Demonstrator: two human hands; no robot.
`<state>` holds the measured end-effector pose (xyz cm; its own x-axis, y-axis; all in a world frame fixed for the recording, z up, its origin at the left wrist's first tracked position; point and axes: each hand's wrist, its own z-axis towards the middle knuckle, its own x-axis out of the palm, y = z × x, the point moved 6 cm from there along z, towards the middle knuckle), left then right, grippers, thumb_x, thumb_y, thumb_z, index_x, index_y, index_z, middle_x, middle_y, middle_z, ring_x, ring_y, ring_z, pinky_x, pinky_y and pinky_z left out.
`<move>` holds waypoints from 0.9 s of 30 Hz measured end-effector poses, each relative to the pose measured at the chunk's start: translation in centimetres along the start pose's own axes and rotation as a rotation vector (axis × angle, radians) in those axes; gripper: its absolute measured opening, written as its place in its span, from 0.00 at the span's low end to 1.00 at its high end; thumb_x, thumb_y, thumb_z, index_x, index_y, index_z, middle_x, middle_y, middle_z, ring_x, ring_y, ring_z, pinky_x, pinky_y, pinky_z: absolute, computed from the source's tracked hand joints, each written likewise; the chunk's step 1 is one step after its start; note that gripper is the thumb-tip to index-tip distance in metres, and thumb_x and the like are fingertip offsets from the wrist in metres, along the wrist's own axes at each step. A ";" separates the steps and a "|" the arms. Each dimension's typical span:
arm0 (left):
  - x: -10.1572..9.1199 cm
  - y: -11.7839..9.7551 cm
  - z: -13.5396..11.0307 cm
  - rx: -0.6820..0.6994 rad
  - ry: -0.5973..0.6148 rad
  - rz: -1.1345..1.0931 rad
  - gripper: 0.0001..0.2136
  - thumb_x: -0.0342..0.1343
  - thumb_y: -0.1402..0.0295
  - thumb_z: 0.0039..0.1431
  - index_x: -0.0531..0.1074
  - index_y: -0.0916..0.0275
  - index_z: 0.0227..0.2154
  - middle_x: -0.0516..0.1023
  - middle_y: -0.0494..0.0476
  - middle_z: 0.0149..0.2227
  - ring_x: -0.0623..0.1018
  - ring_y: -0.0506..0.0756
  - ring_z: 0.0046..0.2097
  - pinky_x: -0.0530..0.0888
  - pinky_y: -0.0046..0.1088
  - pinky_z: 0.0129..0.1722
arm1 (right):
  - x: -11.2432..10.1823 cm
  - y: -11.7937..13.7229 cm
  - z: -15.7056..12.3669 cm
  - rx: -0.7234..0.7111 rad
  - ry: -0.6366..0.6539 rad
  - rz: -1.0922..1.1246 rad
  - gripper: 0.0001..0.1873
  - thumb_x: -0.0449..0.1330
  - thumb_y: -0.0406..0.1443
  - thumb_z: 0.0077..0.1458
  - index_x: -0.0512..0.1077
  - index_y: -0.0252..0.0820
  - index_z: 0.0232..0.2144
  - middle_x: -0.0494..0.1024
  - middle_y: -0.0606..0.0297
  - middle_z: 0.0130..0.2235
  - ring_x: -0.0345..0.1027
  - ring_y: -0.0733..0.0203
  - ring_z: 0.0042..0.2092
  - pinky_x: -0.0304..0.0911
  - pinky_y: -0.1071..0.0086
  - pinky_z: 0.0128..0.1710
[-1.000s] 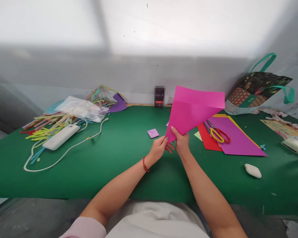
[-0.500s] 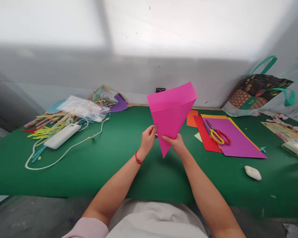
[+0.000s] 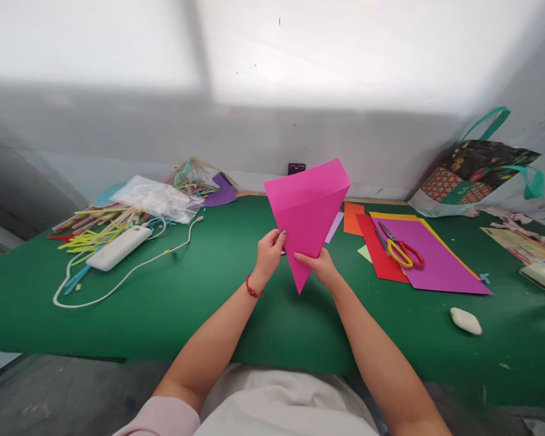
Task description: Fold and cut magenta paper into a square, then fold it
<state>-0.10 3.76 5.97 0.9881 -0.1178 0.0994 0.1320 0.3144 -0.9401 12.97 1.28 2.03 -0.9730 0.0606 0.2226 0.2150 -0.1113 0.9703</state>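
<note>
A bright pink paper cone (image 3: 306,212) is held up over the green table, its point down and its wide mouth up, leaning slightly. My left hand (image 3: 269,251) pinches its left edge, thumb in front. On the lower right, my right hand (image 3: 323,266) grips it, with the thumb laid across the front near the tip and the other fingers hidden behind. Past the cone's right edge, part of a lilac paper strip (image 3: 335,227) shows on the table. A red beaded bracelet (image 3: 254,287) circles my left wrist.
Scissors (image 3: 404,251) with red and yellow handles lie on purple paper (image 3: 449,266) and red paper (image 3: 381,254) at right. A white eraser-like block (image 3: 465,321) sits nearer. At left are a white power strip (image 3: 120,247), its cable, and colourful strips (image 3: 84,239). A bag (image 3: 472,169) leans against the wall.
The cone has tipped and shifted slightly left and down in my hands, uncovering the lilac strip behind it. Both hands keep their hold, and the view has turned a little.
</note>
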 end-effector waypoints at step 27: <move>-1.9 0.8 1.2 -0.073 -0.079 -0.125 0.09 0.54 0.61 0.51 0.63 0.61 0.27 0.69 0.47 0.20 0.70 0.49 0.21 0.70 0.24 0.21 | -0.1 -1.3 0.4 0.048 0.084 -0.141 0.21 0.70 0.41 0.31 0.76 0.39 0.32 0.79 0.59 0.33 0.72 0.53 0.35 0.67 0.58 0.37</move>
<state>-1.76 5.38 5.42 0.9678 -0.0767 0.2398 0.2512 0.2327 -0.9395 12.80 1.86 0.78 -0.9970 -0.0112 0.0771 0.0777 -0.0595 0.9952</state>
